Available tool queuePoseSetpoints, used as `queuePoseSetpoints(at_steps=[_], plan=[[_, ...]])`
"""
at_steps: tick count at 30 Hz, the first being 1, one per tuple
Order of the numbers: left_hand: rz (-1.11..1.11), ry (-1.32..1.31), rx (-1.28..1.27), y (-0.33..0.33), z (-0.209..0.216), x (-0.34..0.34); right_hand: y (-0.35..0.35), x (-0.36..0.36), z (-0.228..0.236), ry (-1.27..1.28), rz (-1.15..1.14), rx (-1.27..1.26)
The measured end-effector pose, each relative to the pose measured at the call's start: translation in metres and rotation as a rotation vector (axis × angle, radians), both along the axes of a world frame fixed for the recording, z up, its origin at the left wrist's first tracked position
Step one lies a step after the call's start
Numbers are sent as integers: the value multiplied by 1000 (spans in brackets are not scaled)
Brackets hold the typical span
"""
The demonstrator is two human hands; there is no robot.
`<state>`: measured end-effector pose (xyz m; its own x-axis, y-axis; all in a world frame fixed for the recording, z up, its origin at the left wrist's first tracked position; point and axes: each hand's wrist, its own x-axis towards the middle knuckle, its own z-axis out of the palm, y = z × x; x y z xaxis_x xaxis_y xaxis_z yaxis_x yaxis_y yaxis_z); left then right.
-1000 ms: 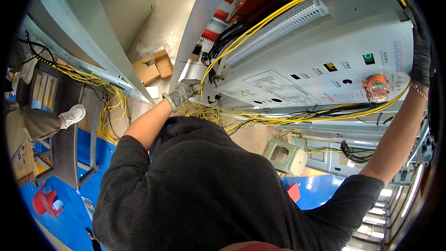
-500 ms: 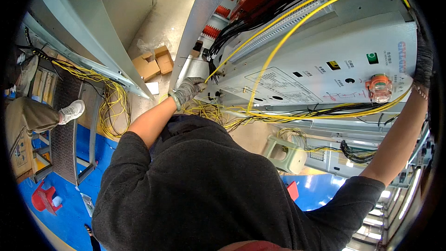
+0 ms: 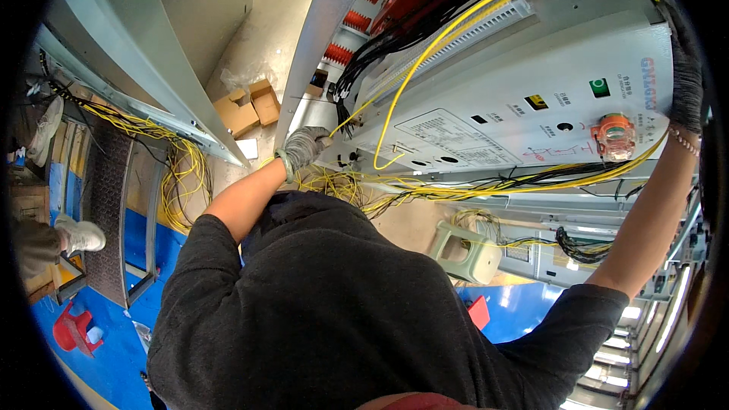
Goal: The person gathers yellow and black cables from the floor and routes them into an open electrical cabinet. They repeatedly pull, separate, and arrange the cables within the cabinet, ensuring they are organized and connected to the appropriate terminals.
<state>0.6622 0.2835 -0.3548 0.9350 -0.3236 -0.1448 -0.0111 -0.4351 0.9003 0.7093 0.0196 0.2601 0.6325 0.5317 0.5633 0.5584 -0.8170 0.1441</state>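
My left hand (image 3: 302, 148), in a grey glove, is closed on a thin yellow wire (image 3: 395, 91) at the lower left corner of a grey cabinet panel (image 3: 524, 61). From my fingers the wire rises in a loop along the white slotted duct (image 3: 486, 26), and a free end hangs near the panel's printed diagram. My right hand (image 3: 687, 80), in a dark glove, grips the panel's right edge, where the yellow wire bundle (image 3: 531, 182) curves round it. More yellow wires lie tangled under the panel.
The panel carries a green button (image 3: 599, 87) and an orange-red knob (image 3: 612, 135), with red terminals (image 3: 345, 38) and black cables above. Cardboard boxes (image 3: 247, 106), a green stool (image 3: 471, 250) and another person's shoe (image 3: 80, 235) are on the floor below.
One yellow wire has come away from the bundle and now stands in a tall loop over the panel. My left hand moved slightly lower left along the panel's corner.
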Motion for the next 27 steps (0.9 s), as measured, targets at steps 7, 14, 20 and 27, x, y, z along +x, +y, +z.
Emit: queuePoseSetpoints(at_steps=[7, 14, 20, 27], plan=[[-34, 105, -72, 1, 9, 4, -18, 9, 11, 25, 12, -6], [-28, -179, -298, -1, 62, 7, -27, 7, 9, -36, -34, -44], [169, -227, -666, -11, 164, 19, -40, 3, 6, -219, -155, -224], [53, -388, -979, -19, 288, 27, -38, 15, 2, -146, -249, 84]])
